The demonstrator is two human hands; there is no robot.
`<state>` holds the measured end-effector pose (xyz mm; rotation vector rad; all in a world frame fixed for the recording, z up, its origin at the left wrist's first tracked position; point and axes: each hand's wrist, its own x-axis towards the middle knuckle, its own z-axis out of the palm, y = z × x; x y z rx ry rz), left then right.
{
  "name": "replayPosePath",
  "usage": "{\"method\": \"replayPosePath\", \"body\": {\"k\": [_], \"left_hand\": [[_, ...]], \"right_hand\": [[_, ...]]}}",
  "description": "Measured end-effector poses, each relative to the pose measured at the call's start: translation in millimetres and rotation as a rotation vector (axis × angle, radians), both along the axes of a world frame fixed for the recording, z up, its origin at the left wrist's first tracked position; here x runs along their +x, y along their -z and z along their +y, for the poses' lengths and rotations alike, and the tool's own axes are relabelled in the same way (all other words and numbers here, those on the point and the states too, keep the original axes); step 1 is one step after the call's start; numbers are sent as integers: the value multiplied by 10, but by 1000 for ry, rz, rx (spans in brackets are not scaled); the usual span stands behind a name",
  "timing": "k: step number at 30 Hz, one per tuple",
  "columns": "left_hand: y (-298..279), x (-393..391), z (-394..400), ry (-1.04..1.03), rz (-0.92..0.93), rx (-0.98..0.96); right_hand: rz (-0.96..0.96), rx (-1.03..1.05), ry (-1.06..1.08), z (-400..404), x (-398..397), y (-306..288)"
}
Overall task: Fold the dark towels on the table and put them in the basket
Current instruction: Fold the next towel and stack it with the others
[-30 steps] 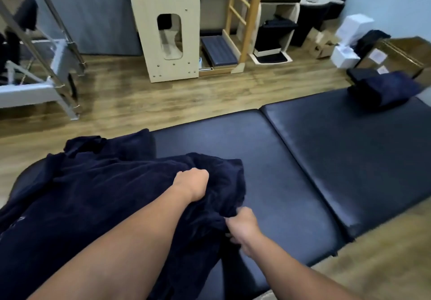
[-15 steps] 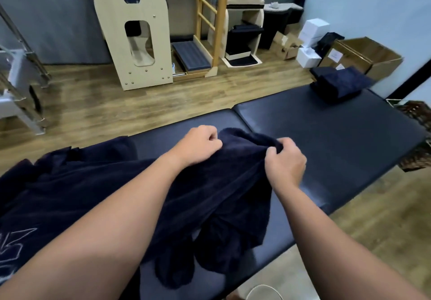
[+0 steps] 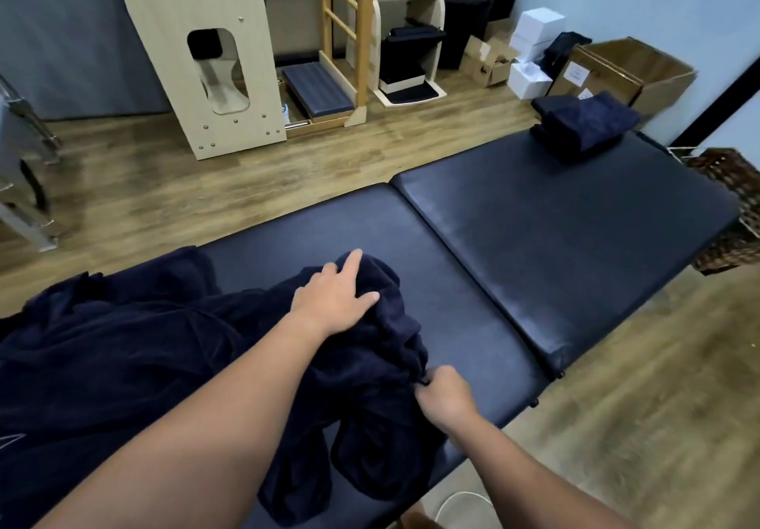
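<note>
A heap of dark navy towels [image 3: 123, 355] covers the left part of the black padded table [image 3: 555, 232]. My left hand [image 3: 335, 296] rests flat on a raised bunch of towel, fingers straight. Nearer the front edge, my right hand [image 3: 442, 395] pinches an edge of the same towel. Part of that towel hangs over the table's front edge. A folded dark towel stack [image 3: 584, 123] lies at the table's far right corner. A dark wicker basket [image 3: 728, 207] stands on the floor past the table's right end, partly cut off by the frame.
Wooden exercise equipment [image 3: 205, 55] and a ladder frame [image 3: 341, 34] stand on the wood floor behind the table. Cardboard boxes [image 3: 633, 72] and white boxes [image 3: 534, 34] sit at the back right. A metal frame [image 3: 24, 183] is at the far left.
My left hand has opened from a grip and now lies flat on the towel. My right hand has dropped from the raised towel edge to a lower edge near the table's front.
</note>
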<state>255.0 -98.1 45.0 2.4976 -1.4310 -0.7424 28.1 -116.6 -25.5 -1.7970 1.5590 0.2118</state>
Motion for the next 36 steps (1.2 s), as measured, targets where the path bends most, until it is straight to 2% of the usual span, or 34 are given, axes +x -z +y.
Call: {"method": "replayPosePath", "body": {"k": [3,6,10,13,15,17,18,20,22,23,24,26,28,29,31,33,36], "left_hand": [[46,-58,-169,42,21,113],[-4,-126,-352,71,3,40],[-322,-282,-792,-136,176,-358],[-755,-400,-1161,-332,424,-732],[-945,-437,-1333,-382,506,-867],[-971,-484,-1473,-331,532,-759],[-936,-503,-1528,-261,532,-604],[-846,-565,-1578,-45,378,-102],[-740,-695,-1606,120,174,417],[-675,-763,-1620,151,100,578],[-601,-836,-1637,157,17,661],[-450,-940,-1679,145,-167,623],[-304,-1031,-1763,201,-319,448],[-221,-1075,-1813,247,-330,364],[-36,-1163,-1890,235,-204,282],[125,-1224,-1941,167,-119,352],[345,-1226,-1966,168,-130,498]], "right_hand": [[60,-144,119,-96,-53,-109],[63,-279,345,-430,-241,-338],[13,-539,428,-941,-370,-754],[-167,-760,557,-1429,-486,-1083],[-309,-920,613,-1799,-656,-1233],[-407,-1042,580,-2122,-851,-1276],[-428,-1073,515,-2228,-937,-1244],[-460,-1033,286,-2301,-1044,-1094],[-457,-783,50,-2286,-1130,-887],[-419,-616,-30,-2282,-1174,-757],[-377,-433,-48,-2276,-1208,-640],[-281,-192,29,-2275,-1267,-431],[-23,-196,10,-2304,-1308,-327],[112,-199,-29,-2313,-1314,-304],[263,-159,-86,-2315,-1319,-276],[298,-129,-106,-2345,-1291,-278],[336,-97,-150,-2437,-1256,-315]]}}
